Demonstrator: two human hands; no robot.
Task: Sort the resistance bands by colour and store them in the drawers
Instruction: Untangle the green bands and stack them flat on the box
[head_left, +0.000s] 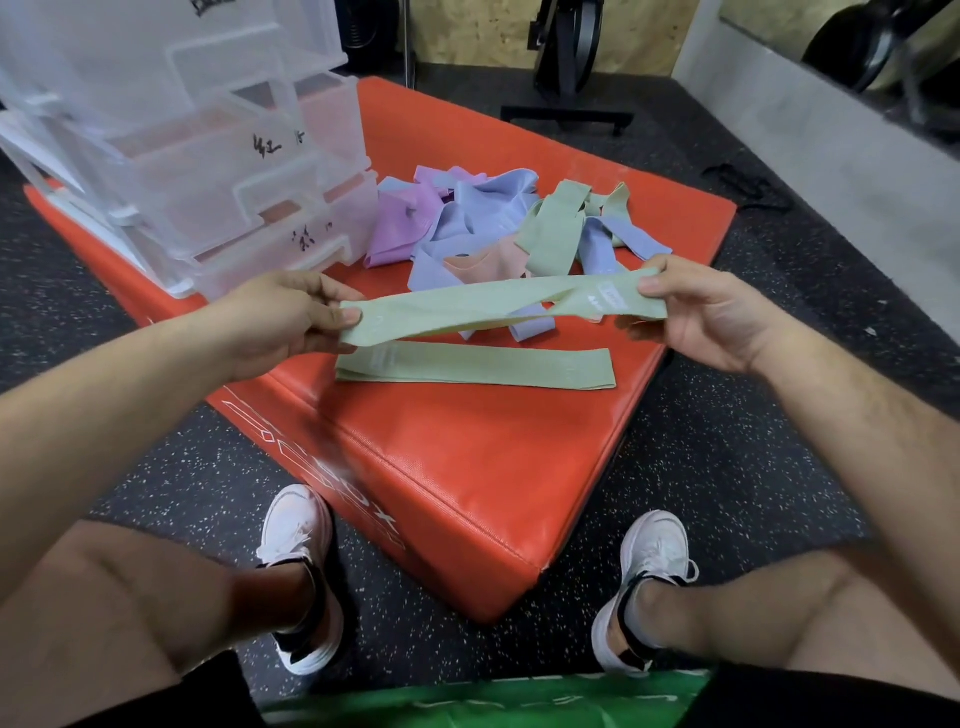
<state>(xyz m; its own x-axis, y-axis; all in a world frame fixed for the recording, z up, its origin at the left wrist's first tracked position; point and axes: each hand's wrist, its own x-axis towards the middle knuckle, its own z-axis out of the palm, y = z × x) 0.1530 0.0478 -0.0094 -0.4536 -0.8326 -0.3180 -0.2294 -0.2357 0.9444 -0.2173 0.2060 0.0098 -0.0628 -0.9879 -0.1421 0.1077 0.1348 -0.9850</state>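
Hands hold one long light green cloth band (467, 306) in the air, just above the big orange soft box (467, 467). The left hand (280, 317) pinches one end of it with curled fingers (349, 315) and thumb. The right hand (711, 312) pinches the other end the same way, with its thumb on top next to a small white label (608, 297). The band is pulled out long between the two hands and has a twist in the middle.

A second light green cloth band (478, 366) lies flat on top of the box, right under the held one. A messy pile of purple, blue, pink and green bands (493, 223) sits further back on the box. The clear plastic drawer tower (208, 171) stands on the far left part of the box, just beside the pile. Black writing is on two of its drawer fronts.
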